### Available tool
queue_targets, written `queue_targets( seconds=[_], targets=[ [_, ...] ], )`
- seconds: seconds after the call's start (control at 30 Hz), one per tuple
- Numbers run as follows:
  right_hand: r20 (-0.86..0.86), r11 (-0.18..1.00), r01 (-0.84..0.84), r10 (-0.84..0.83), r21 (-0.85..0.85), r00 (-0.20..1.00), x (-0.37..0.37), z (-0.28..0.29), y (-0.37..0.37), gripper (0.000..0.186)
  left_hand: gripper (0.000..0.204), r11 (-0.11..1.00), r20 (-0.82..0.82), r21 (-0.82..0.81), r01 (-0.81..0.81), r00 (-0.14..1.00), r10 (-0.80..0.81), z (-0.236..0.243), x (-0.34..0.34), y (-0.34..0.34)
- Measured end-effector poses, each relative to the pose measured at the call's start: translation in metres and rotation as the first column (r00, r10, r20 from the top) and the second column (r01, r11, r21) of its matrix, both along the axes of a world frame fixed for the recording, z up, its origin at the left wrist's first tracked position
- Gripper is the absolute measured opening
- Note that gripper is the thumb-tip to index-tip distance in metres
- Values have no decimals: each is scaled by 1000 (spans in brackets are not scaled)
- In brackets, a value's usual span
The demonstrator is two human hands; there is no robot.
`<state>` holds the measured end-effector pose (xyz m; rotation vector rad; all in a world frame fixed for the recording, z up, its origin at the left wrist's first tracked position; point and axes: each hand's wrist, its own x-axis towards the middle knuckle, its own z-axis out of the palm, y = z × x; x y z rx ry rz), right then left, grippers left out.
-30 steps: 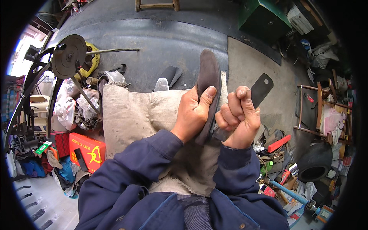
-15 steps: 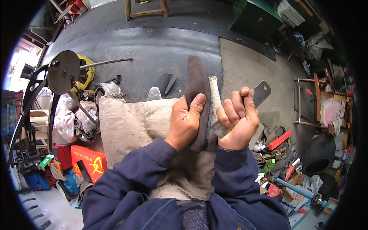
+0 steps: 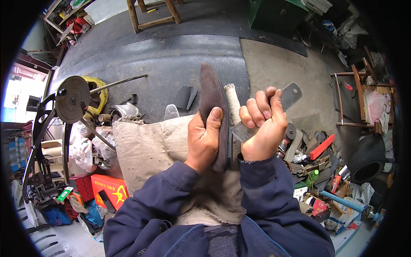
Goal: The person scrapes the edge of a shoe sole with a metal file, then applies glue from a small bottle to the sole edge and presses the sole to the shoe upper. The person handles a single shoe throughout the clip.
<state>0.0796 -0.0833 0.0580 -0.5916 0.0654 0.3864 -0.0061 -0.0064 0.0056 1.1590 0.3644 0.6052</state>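
Note:
My left hand is closed around a dark brown suede shoe, held toe away from me with its sole facing right. The thumb presses on the shoe's side. In my right hand is a flat metal knife blade with a hole at its far end. The fingers wrap round its middle, and its broad lower end comes out at the sole's edge; whether it touches cannot be made out. Beneath both hands a beige cloth covers my lap.
A black hand-cranked machine with a round wheel stands at left, above a red box. Dark offcuts lie on the floor ahead. Tools, scraps and a red bar are heaped at right. A wooden stool and green box stand farther off.
The view has shifted a little, so the surroundings sit differently. The lower end of the blade now shows more plainly, close to the sole. Both grips stay the same.

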Motion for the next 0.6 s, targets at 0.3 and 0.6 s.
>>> queue_targets(
  seconds=[0.3, 0.6],
  targets=[
    [3, 1000, 12, -12, 2, 1000, 1, -1, 4, 26, 29, 1000, 17, -23, -2, 1000, 3, -3, 2, -1],
    [30, 1000, 30, -30, -4, 999, 1, -3, 3, 27, 27, 1000, -3, -14, -11, 1000, 11, -1, 2, -1]
  ],
)
